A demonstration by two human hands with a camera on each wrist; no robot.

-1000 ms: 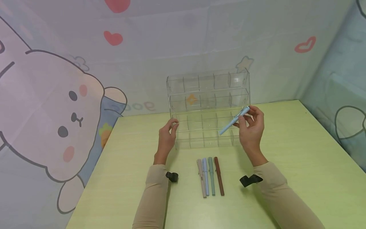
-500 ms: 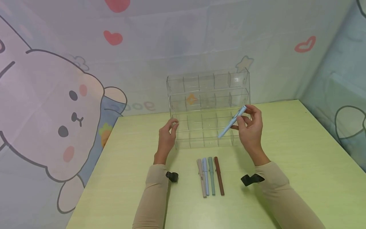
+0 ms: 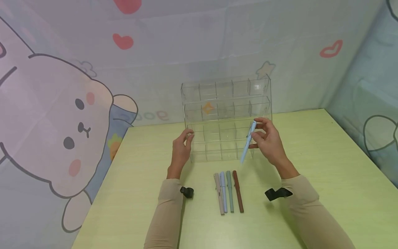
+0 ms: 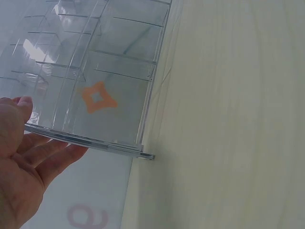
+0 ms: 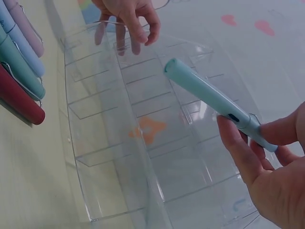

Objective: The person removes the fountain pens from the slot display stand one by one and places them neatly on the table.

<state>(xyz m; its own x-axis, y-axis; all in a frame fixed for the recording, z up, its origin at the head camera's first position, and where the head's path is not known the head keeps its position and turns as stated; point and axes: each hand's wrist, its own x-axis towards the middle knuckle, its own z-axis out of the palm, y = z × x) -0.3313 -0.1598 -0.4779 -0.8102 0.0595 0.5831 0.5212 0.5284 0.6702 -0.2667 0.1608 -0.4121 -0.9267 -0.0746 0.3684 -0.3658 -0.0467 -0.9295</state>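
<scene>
A clear plastic rack (image 3: 212,121) with tiers of small compartments stands at the back of the table. My left hand (image 3: 181,148) grips its left side panel, thumb at the front and fingers behind, as the left wrist view shows. In front of the rack's right part, my right hand (image 3: 271,143) pinches a light blue pen (image 3: 248,142) near its upper end. The pen is held in the air, its lower end pointing down and slightly left; its clip shows in the right wrist view.
Several capped pens lie side by side on the table (image 3: 133,193) before the rack: beige (image 3: 219,195), pale blue (image 3: 224,193), green (image 3: 230,193) and dark red (image 3: 238,193). A printed cloth (image 3: 174,45) hangs close behind the rack.
My right hand has moved left and a little down with the light blue pen, which has swung to a steeper tilt. The left hand and the rack have stayed in place.
</scene>
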